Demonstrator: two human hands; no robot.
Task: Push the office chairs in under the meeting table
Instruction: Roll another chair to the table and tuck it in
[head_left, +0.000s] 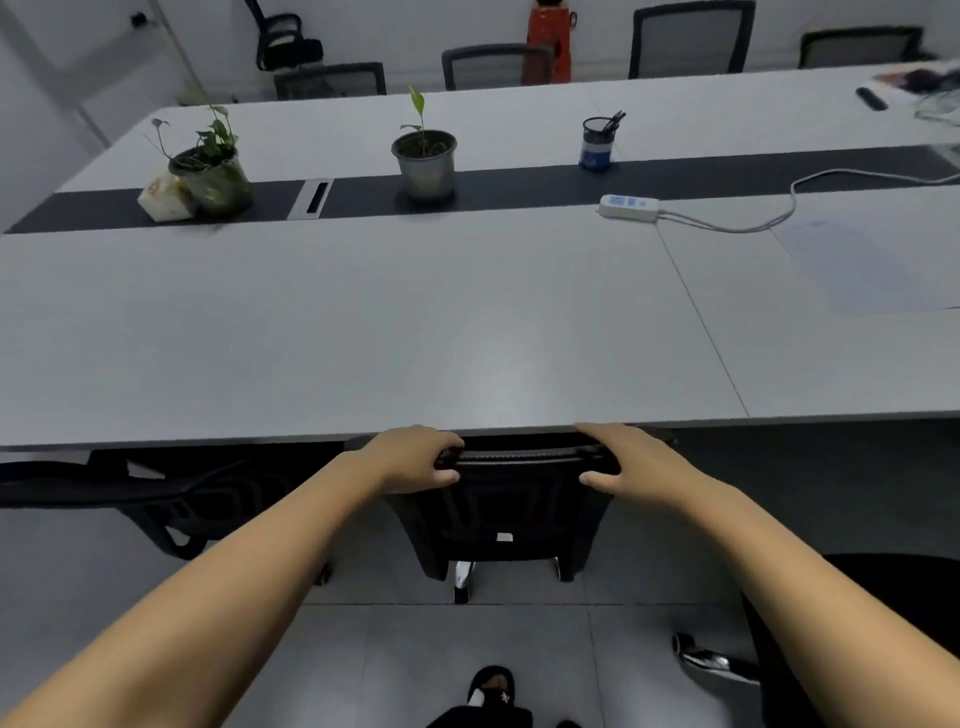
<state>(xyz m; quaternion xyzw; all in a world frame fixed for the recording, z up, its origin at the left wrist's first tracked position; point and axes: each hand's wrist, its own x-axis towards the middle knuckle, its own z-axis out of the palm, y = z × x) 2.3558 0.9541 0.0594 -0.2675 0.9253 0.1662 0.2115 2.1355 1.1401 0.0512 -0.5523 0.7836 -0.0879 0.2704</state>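
A black mesh office chair (511, 506) stands right in front of me, the top of its backrest level with the near edge of the grey meeting table (415, 332). My left hand (415, 460) grips the left end of the backrest's top rail. My right hand (631, 460) grips the right end. The seat is hidden under the table; the chrome base and a caster show below the backrest. Another black chair (156, 493) stands at the left, partly under the table. A third black chair (852, 644) sits at my right, out from the table.
On the table stand two potted plants (423, 161), a pen holder (597, 143) and a white power strip (628, 208) with its cable. Several chairs (691, 41) line the far side. My foot (491, 691) is on the tiled floor behind the chair.
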